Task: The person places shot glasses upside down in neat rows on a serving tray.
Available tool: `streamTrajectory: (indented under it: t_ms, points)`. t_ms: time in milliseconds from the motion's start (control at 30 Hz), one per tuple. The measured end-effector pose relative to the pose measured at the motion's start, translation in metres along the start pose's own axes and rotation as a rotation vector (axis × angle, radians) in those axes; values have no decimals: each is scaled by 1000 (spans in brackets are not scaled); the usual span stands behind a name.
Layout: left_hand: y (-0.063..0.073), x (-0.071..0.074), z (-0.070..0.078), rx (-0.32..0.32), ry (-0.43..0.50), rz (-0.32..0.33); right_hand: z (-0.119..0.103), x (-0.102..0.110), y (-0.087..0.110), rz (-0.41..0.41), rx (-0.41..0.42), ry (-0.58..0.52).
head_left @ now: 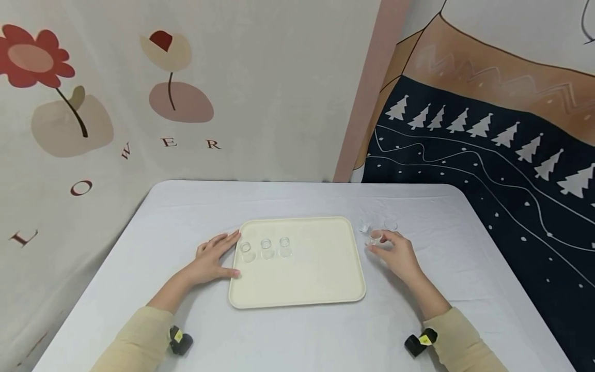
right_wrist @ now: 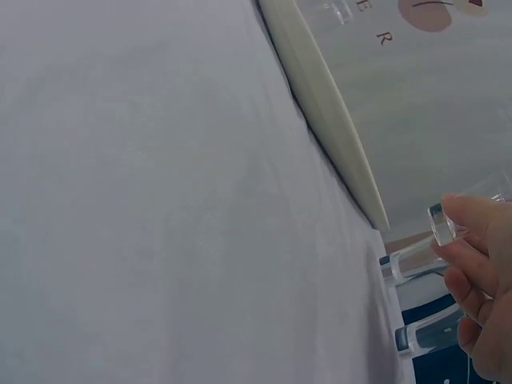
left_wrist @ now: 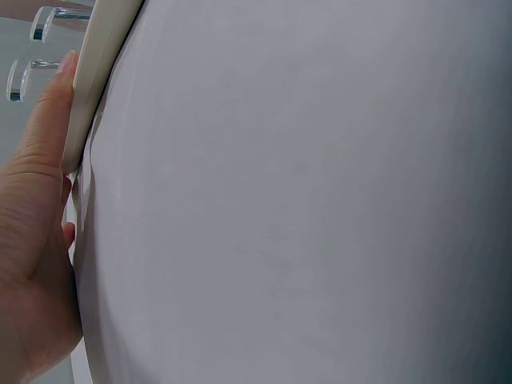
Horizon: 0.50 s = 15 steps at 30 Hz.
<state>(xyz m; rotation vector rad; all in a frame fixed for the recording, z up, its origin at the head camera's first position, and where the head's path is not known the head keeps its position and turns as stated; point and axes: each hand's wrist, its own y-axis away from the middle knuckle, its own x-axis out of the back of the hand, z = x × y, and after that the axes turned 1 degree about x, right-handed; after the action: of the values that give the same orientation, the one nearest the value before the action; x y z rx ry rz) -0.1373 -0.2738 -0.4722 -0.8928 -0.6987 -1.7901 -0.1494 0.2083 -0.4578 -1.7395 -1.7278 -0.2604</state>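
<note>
My left hand [head_left: 213, 259] lies along the left edge of a cream tray [head_left: 321, 279], fingers and thumb extended against its rim. Three small clear shot glasses stand in a row on the tray: a left one [head_left: 248, 253], a middle one [head_left: 267, 250] and a right one [head_left: 285, 248]. Just off the tray's right side, my right hand [head_left: 397, 254] pinches another clear shot glass [right_wrist: 442, 225] between thumb and fingers. Beyond that hand, two more clear glasses stand on the table, one nearer [right_wrist: 406, 262] and one farther along [right_wrist: 428, 332] in the right wrist view.
A white cloth covers the table [head_left: 297, 341]. Behind it hangs a pale curtain [head_left: 279, 93] with flower prints, and a dark cloth [head_left: 455, 155] with tree prints is at the right. A black wrist camera [head_left: 180, 341] sits at the left sleeve, another [head_left: 420, 342] at the right.
</note>
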Motion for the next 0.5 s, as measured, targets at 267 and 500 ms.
streamTrajectory:
  t_ms: [267, 500]
  points:
    - [0, -1, -3, -2, -3, 2, -16, 0, -3, -29, 16, 18]
    - [-1, -1, -3, -5, -3, 4, -29, -1, -7, -70, 78, 10]
